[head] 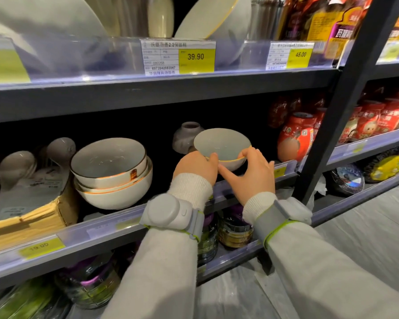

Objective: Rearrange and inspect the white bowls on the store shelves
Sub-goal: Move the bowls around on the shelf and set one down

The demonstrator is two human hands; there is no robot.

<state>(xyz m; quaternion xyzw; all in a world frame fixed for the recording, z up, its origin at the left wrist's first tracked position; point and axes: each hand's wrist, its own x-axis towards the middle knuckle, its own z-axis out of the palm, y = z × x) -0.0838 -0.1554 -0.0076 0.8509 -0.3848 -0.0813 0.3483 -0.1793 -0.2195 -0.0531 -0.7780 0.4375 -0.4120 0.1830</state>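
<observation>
A small white bowl (221, 143) with an orange rim is held over the middle shelf, tilted so its inside faces me. My left hand (197, 165) grips its near left rim, thumb on the edge. My right hand (251, 176) holds its right rim and underside. To the left, a stack of three larger white bowls (112, 173) with orange rims rests on the same shelf. Behind the held bowl an upturned grey bowl (187, 137) sits in shadow. On the top shelf, a white bowl (213, 17) leans on edge.
A cardboard box (30, 210) with white spoons stands at the left. Red snack packets (295, 137) fill the right of the shelf. A dark upright post (346, 93) divides the shelving. Glass bowls (233, 229) sit on the shelf below. Price tags line the shelf edges (177, 56).
</observation>
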